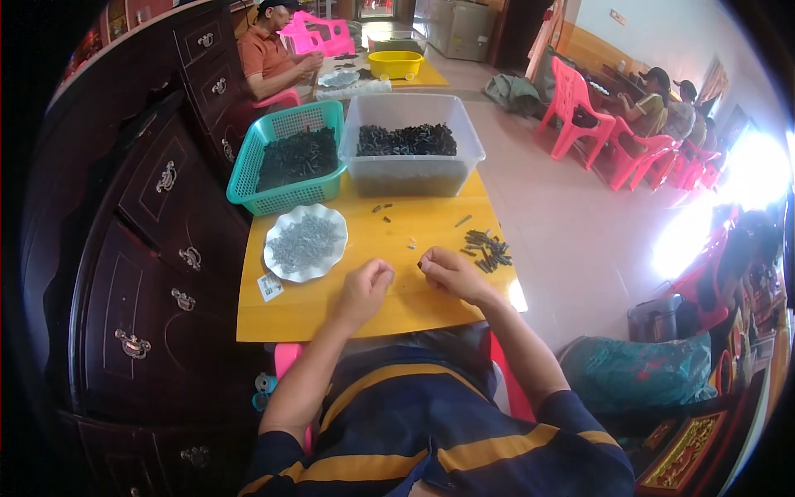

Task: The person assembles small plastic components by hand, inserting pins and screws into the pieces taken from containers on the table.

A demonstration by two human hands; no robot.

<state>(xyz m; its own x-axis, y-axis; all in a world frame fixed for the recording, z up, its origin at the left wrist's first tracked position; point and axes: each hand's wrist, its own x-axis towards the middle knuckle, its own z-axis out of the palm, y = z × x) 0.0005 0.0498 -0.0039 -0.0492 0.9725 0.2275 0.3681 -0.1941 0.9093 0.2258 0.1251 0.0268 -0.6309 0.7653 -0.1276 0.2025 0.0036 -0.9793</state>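
Observation:
My left hand (367, 288) is closed above the yellow table (397, 308), its fingertips pressed together; whatever lies in them is hidden. A short gap to the right, my right hand (454, 275) pinches a small black piece (421, 265) between thumb and finger. Beyond my left hand stands a white wavy-rimmed plate (273, 230) heaped with small clear pieces (306, 240). Next to my right hand lies a loose pile of small dark tube-like pieces (487, 251). Tiny pale bits (411, 243) and a few dark pieces (386, 219) are scattered between the plate and the pile.
At the table's far side, a green basket (242, 184) and a clear plastic tub (410, 178) hold many black pieces. Dark drawers (157, 215) flank the left. A co-worker (269, 58) sits at another table with a yellow basin (395, 63). Pink chairs (571, 103) stand right.

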